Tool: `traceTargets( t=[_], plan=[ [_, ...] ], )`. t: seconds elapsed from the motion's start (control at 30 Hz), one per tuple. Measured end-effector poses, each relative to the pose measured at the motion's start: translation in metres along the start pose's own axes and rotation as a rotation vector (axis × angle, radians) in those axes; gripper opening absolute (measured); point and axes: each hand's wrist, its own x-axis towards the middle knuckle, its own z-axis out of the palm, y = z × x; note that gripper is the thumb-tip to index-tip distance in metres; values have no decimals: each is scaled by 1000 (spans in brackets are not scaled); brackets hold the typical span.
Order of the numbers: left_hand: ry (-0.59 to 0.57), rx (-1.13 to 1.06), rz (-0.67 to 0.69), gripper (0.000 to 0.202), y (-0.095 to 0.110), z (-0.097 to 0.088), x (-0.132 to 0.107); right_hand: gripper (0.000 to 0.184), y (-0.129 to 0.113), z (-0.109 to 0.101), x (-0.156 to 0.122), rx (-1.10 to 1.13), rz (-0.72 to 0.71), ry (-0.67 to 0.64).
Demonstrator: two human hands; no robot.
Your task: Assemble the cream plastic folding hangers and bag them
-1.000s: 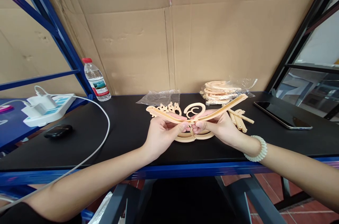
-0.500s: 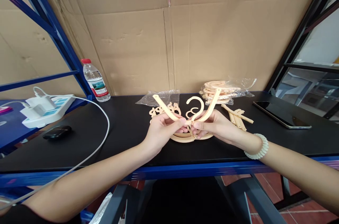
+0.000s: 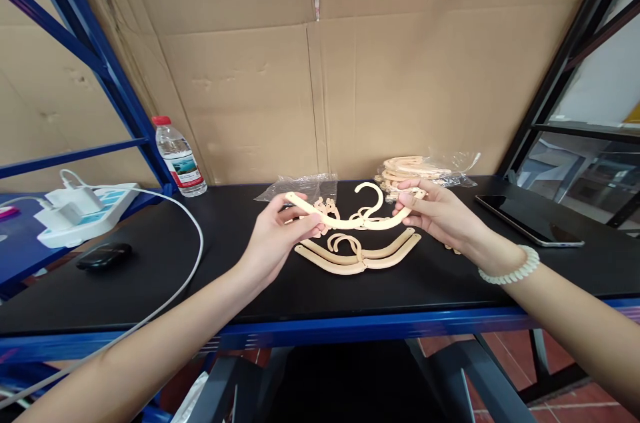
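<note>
I hold a pale wooden hanger [image 3: 361, 219] with a curled hook above the black table [image 3: 225, 276]. My left hand [image 3: 277, 236] pinches its left arm tip. My right hand [image 3: 440, 213], with a bead bracelet on the wrist, grips its right arm tip. The hanger's arms curve upward at both ends. Just below it, a second assembled hanger [image 3: 357, 255] lies flat on the table.
A clear bag of wooden parts [image 3: 420, 169] and an empty plastic bag [image 3: 300, 187] sit by the cardboard wall. A water bottle [image 3: 176, 156], a power strip [image 3: 80, 206] with a white cable, a black case [image 3: 104, 255] stand left; a tablet [image 3: 530, 217] lies right.
The hands moved apart from the hanger's centre to its arm tips and lifted it. The arms spread out from a V shape. The second hanger on the table is uncovered.
</note>
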Motion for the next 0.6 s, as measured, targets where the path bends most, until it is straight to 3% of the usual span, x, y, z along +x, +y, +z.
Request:
traceTargets(
  t=[0.07, 0.27, 0.4, 0.5, 0.6],
  plan=[
    [-14, 87, 21, 46, 1, -9, -1, 27, 4, -7, -2, -44, 39, -4],
    [-171, 452, 97, 24, -5, -24, -9, 31, 14, -17, -7, -118, 186, -157],
    [-213, 694, 162, 20, -6, -30, -10, 38, 11, -17, -10, -167, 188, -242],
    [-249, 844, 186, 22, -5, -35, -10, 35, 8, -15, -10, -181, 139, -175],
    [-274, 993, 297, 21, -6, -38, -10, 36, 6, -12, -8, -131, 68, -52]
  ],
)
